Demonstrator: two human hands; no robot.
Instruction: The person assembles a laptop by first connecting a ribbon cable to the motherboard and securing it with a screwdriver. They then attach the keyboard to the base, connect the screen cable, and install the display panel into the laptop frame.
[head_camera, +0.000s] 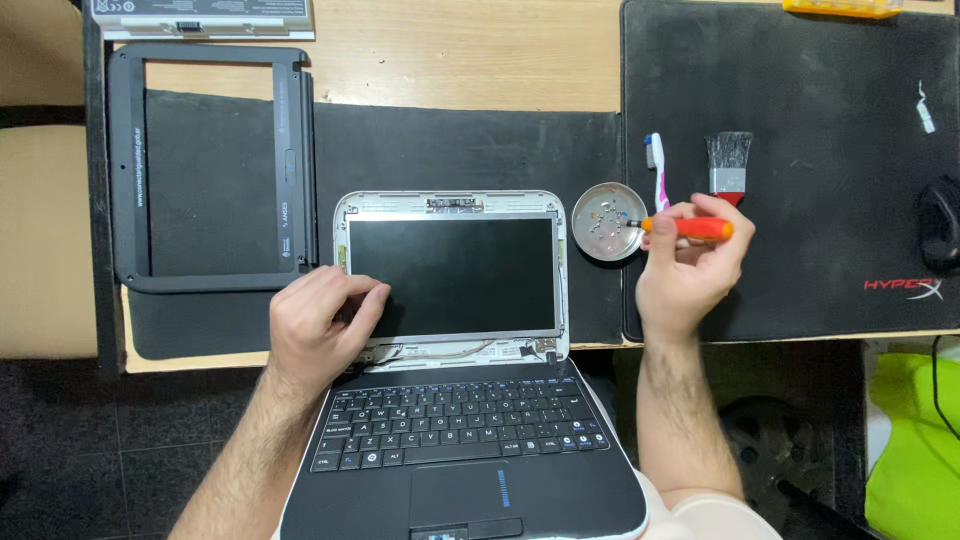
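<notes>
Wooden desk (450, 60) under black mats (800, 170) bears laptop (455, 400); dark tiled floor (60, 440) below.

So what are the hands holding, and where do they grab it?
The right hand holds an orange screwdriver by its handle, tip over the small metal dish. The left hand holds nothing; it rests on the laptop screen.

Setting: a small electronics repair bench, most likely a home desk put to workshop use. Evidence: a wooden desk (450, 60) covered by 2 dark mats, one a large mouse pad (800, 290) with a computer mouse (938, 222) at its edge; a small laptop (455, 380) lies opened up, its screen bezel (210, 170) removed and set aside; 1 round metal dish (608, 222) holds loose screws; a toothbrush (659, 170) and paintbrush (730, 165) lie beside it; a detached battery pack (200, 15) rests at the desk's far edge.
</notes>
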